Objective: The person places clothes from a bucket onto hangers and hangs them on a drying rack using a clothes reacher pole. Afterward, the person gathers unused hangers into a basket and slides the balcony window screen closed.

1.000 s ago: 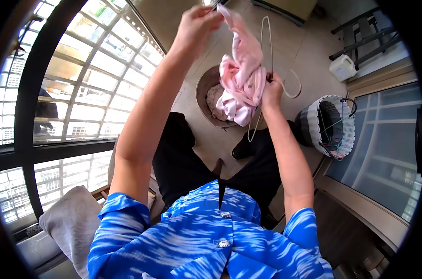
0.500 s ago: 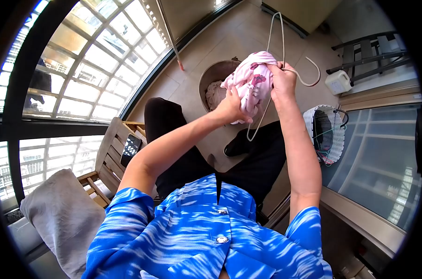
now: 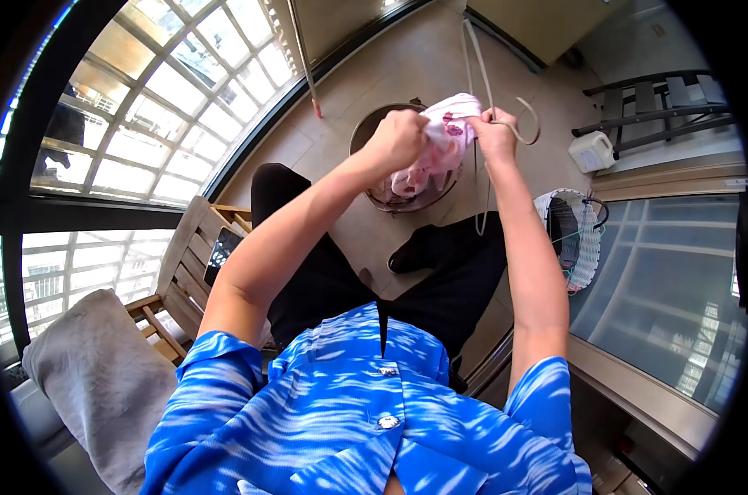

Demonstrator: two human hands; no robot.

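Note:
A pink-and-white cloth garment with dark pink prints point(image 3: 450, 124) is stretched between my two hands and hangs down over a round metal tub point(image 3: 359, 136). My left hand point(image 3: 400, 139) is closed in a fist on the garment's left side. My right hand point(image 3: 496, 139) pinches its upper right edge and also grips a pale wire clothes hanger point(image 3: 538, 124). The hanger is held sideways, its hook pointing right and its long loop running up and down past my fingers. Folds of cloth hide part of the tub's inside.
On the right are a white woven basket point(image 3: 587, 256), a white plastic jug point(image 3: 592, 153) and a folded black step stool point(image 3: 650, 107). A slatted wooden chair point(image 3: 184, 268) with a phone point(image 3: 222, 250) stands at left, near a grey cushion point(image 3: 102, 379). A pole point(image 3: 305, 58) leans by the window.
My left hand has moved up and left, from cupping the bunched garment to gripping it in a fist. The garment now spreads and hangs lower. The hanger has shifted slightly left.

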